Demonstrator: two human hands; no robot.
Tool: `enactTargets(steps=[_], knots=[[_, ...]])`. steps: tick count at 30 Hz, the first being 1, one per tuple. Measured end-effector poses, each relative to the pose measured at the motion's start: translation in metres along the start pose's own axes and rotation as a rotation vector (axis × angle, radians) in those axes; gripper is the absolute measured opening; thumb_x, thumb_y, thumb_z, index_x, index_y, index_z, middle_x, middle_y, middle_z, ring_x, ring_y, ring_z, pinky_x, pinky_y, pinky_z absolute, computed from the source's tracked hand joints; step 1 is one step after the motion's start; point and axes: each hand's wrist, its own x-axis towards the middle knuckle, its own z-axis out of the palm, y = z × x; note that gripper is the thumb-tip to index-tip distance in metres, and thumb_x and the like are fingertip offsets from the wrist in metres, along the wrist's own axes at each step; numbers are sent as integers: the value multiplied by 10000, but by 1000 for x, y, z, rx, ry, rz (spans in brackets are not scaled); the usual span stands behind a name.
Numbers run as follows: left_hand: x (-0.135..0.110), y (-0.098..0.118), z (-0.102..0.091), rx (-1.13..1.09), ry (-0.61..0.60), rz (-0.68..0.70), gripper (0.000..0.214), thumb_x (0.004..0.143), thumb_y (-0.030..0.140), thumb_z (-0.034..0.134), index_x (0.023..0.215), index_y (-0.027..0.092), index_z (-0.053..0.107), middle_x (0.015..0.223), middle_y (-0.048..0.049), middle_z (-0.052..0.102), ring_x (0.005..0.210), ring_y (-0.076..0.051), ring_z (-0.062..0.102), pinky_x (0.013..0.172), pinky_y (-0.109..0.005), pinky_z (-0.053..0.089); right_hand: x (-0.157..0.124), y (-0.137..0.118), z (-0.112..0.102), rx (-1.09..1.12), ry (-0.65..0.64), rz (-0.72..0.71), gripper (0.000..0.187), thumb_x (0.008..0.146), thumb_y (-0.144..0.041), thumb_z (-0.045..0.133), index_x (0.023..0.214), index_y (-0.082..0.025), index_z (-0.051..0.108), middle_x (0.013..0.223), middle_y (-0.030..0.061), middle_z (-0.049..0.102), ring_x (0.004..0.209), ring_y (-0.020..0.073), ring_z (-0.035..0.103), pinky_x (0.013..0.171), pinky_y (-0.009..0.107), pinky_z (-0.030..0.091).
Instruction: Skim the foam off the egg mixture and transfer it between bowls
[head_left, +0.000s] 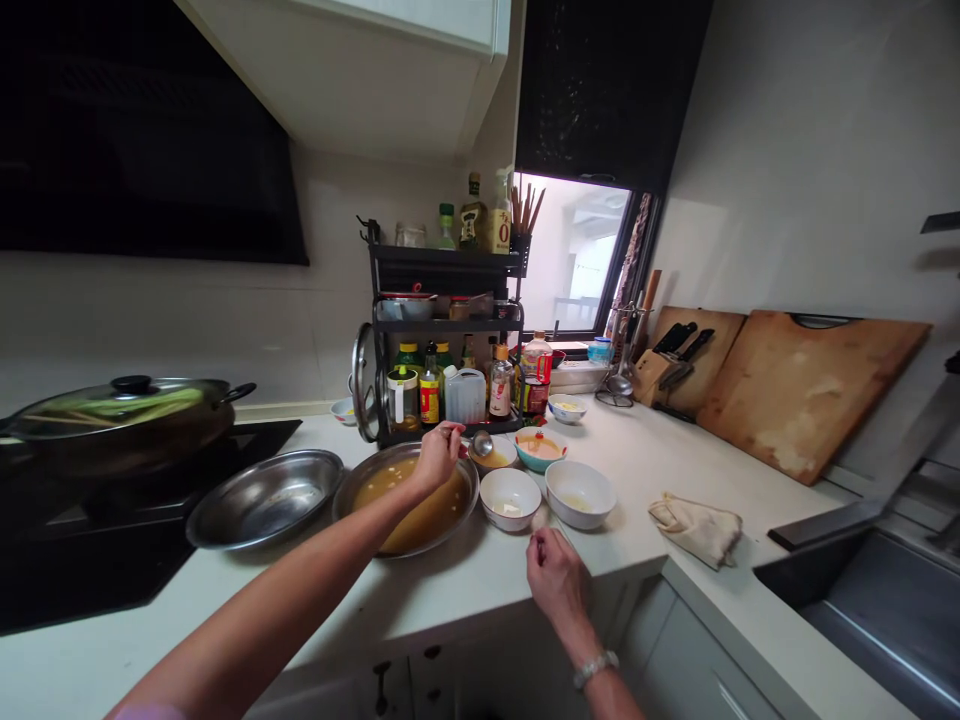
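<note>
My left hand is closed around the handle of a metal spoon. The spoon's bowl hangs over a small bowl of yellowish liquid. Below my left wrist lies a wide metal pan of brown broth, partly hidden by the forearm. My right hand has its fingers curled together at the counter's front; whatever they pinch is too small or blurred to make out. Just beyond it stand a small white bowl with a few pale pieces and a larger white bowl with a little clear liquid.
An empty steel basin sits left of the broth, beside a lidded pan on the stove. Behind is a black rack with bottles. A teal-rimmed bowl, a cloth, cutting boards and the sink are rightward.
</note>
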Motion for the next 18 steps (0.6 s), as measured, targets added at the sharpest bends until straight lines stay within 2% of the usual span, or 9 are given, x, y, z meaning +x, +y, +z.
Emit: enactTargets(steps=[4, 7, 13, 18], knots=[[1, -11, 14, -32, 8, -93, 153, 799, 228, 508, 778, 149, 637, 482, -7, 634, 461, -169, 637, 514, -259, 484, 0, -1, -2, 3, -14, 10, 225, 867, -211, 411, 682, -206, 537, 649, 17, 603, 563, 141, 549, 540, 260, 297], [6, -20, 17, -75, 97, -201, 170, 799, 186, 464, 774, 138, 625, 470, -11, 627, 481, -181, 657, 529, -270, 502, 0, -2, -2, 7, -10, 12, 227, 865, -206, 414, 674, -206, 536, 639, 18, 598, 556, 136, 541, 535, 257, 292], [15, -24, 11, -184, 291, -375, 175, 769, 135, 447, 693, 138, 604, 444, -13, 594, 504, -183, 672, 563, -273, 517, 0, -2, -1, -8, -18, 20, 239, 877, -217, 400, 685, -205, 542, 647, 25, 602, 557, 140, 538, 535, 262, 287], [15, -13, 0, -276, 355, -421, 162, 738, 96, 458, 650, 132, 590, 449, -12, 590, 463, -161, 653, 555, -264, 521, 0, -2, -2, -15, -8, 1, 239, 876, -214, 401, 677, -203, 533, 643, 24, 594, 563, 138, 537, 533, 260, 281]])
